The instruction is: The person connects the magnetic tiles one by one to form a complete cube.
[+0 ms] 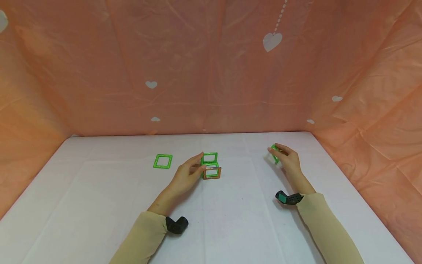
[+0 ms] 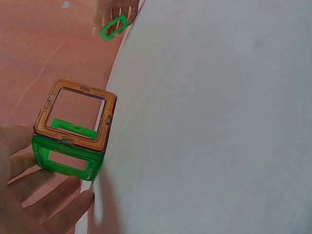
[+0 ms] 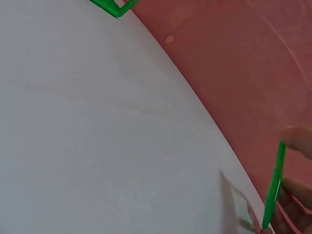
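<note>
we take the tile box point(image 2: 80, 140), joined from green tiles and one orange tile point(image 2: 108, 119), as our landmark. our left hand point(image 1: 184, 178) is at its left side, thumb and fingers gripping it by the edges; the orange tile forms the face nearest us in the head view (we cannot tell whether the box touches the table). well to the right of the tile box, our right hand point(image 1: 291, 162) pinches a single green tile point(image 3: 274, 187) between thumb and fingers, its thin edge turned to the right wrist camera. left of the tile box, beyond our left hand, a loose green tile point(image 1: 162, 167) lies flat on the white tabletop point(image 1: 237, 227). behind the tile box hangs an orange cloth point(image 1: 211, 73) printed with pale hearts.
</note>
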The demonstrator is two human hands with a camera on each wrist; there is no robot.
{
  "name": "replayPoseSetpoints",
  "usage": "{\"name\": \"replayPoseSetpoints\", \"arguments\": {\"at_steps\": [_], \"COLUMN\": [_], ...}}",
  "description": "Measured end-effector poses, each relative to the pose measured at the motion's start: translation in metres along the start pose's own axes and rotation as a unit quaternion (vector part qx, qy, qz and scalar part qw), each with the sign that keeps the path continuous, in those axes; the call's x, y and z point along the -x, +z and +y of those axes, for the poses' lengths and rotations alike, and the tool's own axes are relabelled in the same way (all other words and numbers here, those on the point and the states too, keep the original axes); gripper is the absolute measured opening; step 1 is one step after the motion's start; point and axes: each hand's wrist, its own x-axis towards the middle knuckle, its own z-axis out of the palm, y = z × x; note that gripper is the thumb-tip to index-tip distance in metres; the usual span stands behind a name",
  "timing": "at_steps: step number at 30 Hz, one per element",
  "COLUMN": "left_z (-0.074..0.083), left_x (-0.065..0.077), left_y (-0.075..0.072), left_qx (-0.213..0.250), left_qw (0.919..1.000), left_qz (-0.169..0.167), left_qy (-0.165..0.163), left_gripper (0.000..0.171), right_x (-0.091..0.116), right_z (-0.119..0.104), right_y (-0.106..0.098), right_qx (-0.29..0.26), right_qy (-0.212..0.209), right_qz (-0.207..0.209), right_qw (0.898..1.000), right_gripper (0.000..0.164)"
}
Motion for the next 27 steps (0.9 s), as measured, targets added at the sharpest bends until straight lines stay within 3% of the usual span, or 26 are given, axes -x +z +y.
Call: {"name": "replayPoseSetpoints", "arguments": {"at_steps": [8, 27], "left_z": [0.0003, -0.0008], "left_x": [0.0007, -0.0007], "left_y": [0.0004, 0.0006], "left_qx": [0.005, -0.008], "left_qw": [0.9999, 1.0000], "left_qz": [-0.002, 0.004], "left_qy": [-0.012, -0.004], "left_gripper": [0.052, 0.052], "right_x": [-0.0016, 0.0030], "right_z": [0.0010, -0.0050], "right_y": [-0.0009, 0.0026], "right_qx": [-0.090, -0.205], "right_qy": [-0.002, 0.007], "right_qz": [-0.021, -0.051], "right_qw": [0.996, 0.977], "right_gripper": [0.071, 0.063]}}
